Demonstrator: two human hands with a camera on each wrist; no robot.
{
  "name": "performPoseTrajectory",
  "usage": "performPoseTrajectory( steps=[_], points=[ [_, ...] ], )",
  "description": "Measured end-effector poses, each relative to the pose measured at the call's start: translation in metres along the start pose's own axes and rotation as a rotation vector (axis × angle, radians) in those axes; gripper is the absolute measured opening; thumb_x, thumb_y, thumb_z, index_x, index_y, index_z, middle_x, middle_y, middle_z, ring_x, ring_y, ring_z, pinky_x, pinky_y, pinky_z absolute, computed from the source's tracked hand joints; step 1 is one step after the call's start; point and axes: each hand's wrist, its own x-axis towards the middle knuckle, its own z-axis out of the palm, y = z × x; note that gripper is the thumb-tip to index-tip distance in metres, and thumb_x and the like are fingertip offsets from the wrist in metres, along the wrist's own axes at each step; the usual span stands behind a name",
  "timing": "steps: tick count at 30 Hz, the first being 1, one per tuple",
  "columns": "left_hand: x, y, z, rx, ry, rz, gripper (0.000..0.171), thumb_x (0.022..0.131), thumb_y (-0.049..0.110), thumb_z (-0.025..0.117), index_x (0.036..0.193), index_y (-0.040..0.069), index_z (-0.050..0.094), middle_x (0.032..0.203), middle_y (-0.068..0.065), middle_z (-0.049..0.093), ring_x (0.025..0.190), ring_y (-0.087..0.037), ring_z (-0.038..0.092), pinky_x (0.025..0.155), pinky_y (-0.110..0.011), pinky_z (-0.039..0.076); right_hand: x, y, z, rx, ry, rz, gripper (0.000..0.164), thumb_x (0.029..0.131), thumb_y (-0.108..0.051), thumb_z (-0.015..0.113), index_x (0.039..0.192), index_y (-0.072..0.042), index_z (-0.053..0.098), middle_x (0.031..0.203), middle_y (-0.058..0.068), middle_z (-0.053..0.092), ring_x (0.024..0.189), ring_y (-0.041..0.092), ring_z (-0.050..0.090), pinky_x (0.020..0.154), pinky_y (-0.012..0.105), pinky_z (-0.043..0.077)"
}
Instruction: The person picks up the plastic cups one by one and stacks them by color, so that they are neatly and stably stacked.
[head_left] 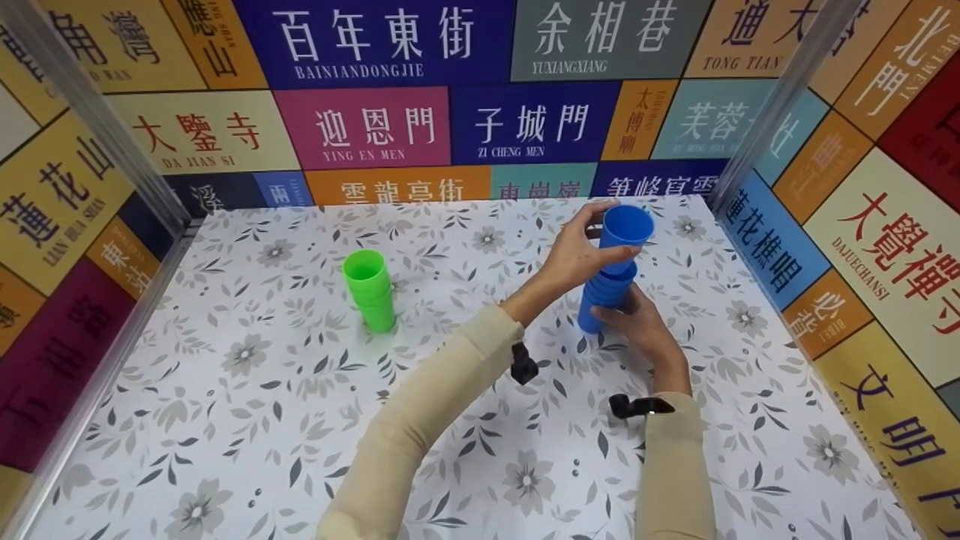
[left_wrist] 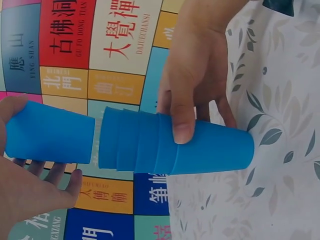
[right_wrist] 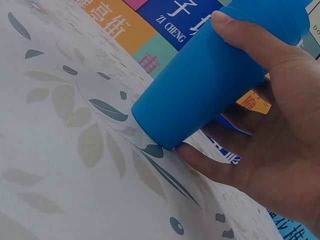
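Note:
A single blue cup (head_left: pixel 628 225) is gripped near its rim by my left hand (head_left: pixel 577 251), mouth up. In the left wrist view a small gap shows between this cup (left_wrist: pixel 52 132) and the blue cup stack (left_wrist: pixel 215 147) under it. My right hand (head_left: pixel 641 322) holds that stack of several nested blue cups, thumb on one side and fingers behind. The right wrist view has the stack's base (right_wrist: pixel 165 120) at the patterned tabletop, with my right hand (right_wrist: pixel 280 115) around its side.
To the left stands a stack of nested green cups (head_left: pixel 371 292), upright on the white leaf-patterned table (head_left: pixel 247 420). Panels with coloured Chinese signs (head_left: pixel 375 127) border the table at the back and both sides.

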Motion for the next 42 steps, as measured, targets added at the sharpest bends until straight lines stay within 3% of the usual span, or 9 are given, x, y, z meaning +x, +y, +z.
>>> performPoseTrajectory(
  steps=[11,24,35,38,42],
  points=[
    [0.002,-0.013,0.005,0.027,-0.001,-0.014,0.075,0.084,0.029,0.082,0.148,0.018,0.045,0.143,-0.005,0.057,0.133,-0.021,0.055,0.108,-0.036,0.049,0.002,0.002,-0.002,-0.030,0.003,-0.017,0.094,0.090,-0.039,0.074,0.161,-0.018,0.016,0.162,0.018,0.032,0.151,0.038,0.029,0.124,0.058,0.021],
    [-0.008,-0.029,-0.010,0.034,0.035,0.008,0.072,0.087,0.027,0.079,0.148,0.013,0.045,0.141,-0.008,0.059,0.137,-0.025,0.051,0.111,-0.038,0.046,0.011,0.003,0.008,0.027,-0.028,-0.045,0.091,0.091,-0.032,0.075,0.161,-0.017,0.019,0.159,0.019,0.037,0.149,0.037,0.034,0.123,0.054,0.026],
    [-0.015,-0.047,-0.040,0.072,0.075,-0.031,0.069,0.093,0.032,0.071,0.152,0.014,0.041,0.145,-0.008,0.056,0.137,-0.026,0.051,0.108,-0.037,0.049,0.010,-0.004,-0.003,0.010,0.006,-0.060,0.086,0.094,-0.027,0.072,0.160,-0.011,0.020,0.160,0.022,0.035,0.149,0.039,0.032,0.123,0.057,0.022],
    [-0.017,-0.051,-0.054,0.091,0.088,-0.038,0.070,0.095,0.034,0.068,0.155,0.016,0.037,0.147,-0.007,0.054,0.138,-0.027,0.051,0.107,-0.038,0.049,0.004,-0.014,-0.012,-0.017,0.031,-0.045,0.086,0.096,-0.034,0.068,0.161,-0.010,0.017,0.163,0.022,0.029,0.152,0.039,0.026,0.124,0.057,0.022],
    [-0.018,-0.047,-0.074,0.123,0.100,-0.038,0.069,0.097,0.037,0.064,0.157,0.020,0.034,0.152,-0.007,0.050,0.140,-0.026,0.048,0.105,-0.039,0.050,-0.010,-0.037,-0.023,-0.069,0.128,-0.090,0.082,0.097,-0.037,0.065,0.160,-0.010,0.020,0.163,0.019,0.030,0.152,0.036,0.027,0.122,0.057,0.026]
  ],
)
